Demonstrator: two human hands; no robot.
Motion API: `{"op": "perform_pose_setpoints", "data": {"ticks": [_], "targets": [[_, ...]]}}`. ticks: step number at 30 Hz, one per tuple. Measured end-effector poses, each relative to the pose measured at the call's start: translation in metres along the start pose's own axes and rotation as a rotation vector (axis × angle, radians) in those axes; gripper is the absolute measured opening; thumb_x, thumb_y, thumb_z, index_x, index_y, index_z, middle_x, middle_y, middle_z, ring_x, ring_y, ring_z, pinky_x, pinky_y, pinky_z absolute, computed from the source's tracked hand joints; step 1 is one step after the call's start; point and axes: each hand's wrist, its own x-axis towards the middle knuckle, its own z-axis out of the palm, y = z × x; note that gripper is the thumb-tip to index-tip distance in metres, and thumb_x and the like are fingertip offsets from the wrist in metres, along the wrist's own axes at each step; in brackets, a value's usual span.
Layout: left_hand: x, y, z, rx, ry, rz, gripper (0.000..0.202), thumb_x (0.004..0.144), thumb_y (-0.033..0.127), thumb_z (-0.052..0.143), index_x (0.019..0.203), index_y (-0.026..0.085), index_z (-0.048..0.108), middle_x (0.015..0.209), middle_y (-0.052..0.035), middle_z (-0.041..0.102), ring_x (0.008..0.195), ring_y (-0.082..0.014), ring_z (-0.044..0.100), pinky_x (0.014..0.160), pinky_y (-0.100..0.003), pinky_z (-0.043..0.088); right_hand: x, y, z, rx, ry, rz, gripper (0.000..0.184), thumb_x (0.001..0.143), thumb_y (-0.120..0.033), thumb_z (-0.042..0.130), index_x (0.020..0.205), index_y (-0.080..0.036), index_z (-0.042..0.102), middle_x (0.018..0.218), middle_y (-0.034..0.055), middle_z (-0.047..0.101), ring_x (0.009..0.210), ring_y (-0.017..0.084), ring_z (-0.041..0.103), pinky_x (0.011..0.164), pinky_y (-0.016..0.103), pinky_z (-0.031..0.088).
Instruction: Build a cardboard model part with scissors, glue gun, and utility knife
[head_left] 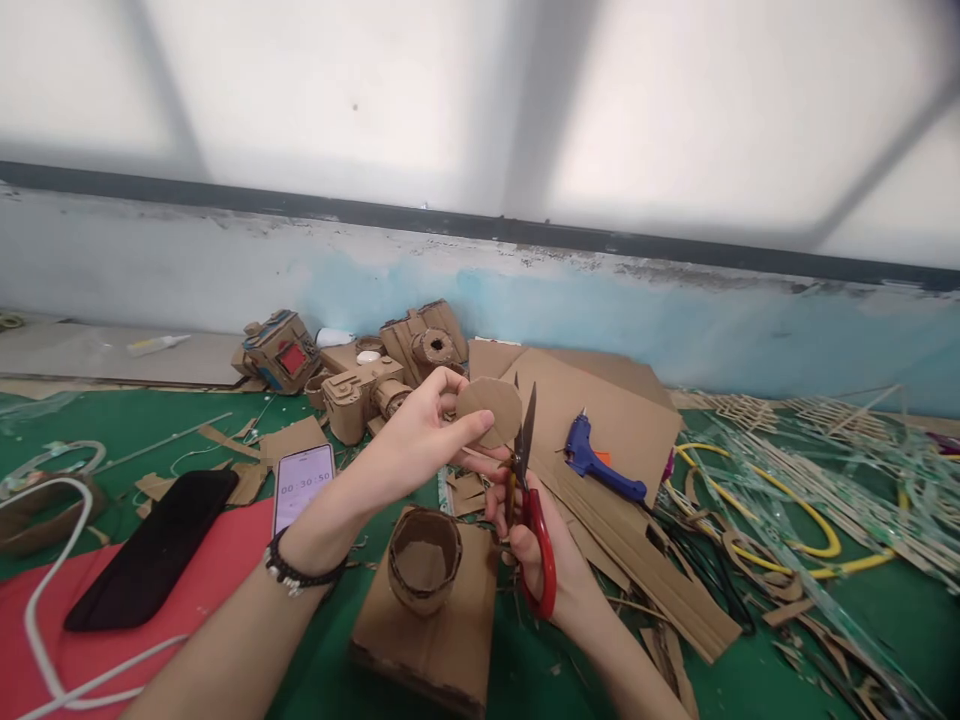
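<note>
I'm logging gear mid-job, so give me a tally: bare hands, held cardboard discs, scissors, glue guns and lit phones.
Bare hands, left hand and right hand: 2
Held cardboard disc: 1
Scissors: 1
Glue gun: 1
Lit phone: 1
Total: 6

There are two hands [435, 432] [562, 558], one disc [495, 398], one pair of scissors [519, 462], one glue gun [589, 462], one lit phone [304, 487].

1 head-worn camera looked forward and down, the left hand [429, 425] and right hand [568, 562] near it, the wall [360, 275] farther beyond.
</note>
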Motion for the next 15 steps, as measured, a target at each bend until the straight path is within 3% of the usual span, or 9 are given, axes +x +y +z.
{"op": "perform_pose_setpoints", "data": {"ticks": [9,15], "targets": [[0.0005,-0.0031,0.0085,-0.007,0.026,0.005,0.038,0.095,0.037,0.084,0.105,0.022,0.05,0.117,-0.0085,0.079,0.088,-0.0251,0.086,0.074,-0.039,0.075,-0.0008,0.0063,0.0011,-0.015,0.025,-0.048,0.075,0.085,-0.09,0.069,0.122,-0.026,0.059,0.088,0.0012,0.058,0.069,0.018,0.05,0.059,0.029,0.046],[0.0009,-0.0032,0.0094,0.015,0.013,0.013,0.034,0.098,0.035,0.08,0.104,0.022,0.05,0.114,-0.0085,0.08,0.088,-0.0242,0.086,0.071,-0.036,0.074,0.0011,0.0083,0.0054,0.042,0.041,-0.04,0.076,0.082,-0.09,0.072,0.123,-0.026,0.059,0.083,0.0001,0.058,0.066,0.017,0.05,0.055,0.027,0.043]]}}
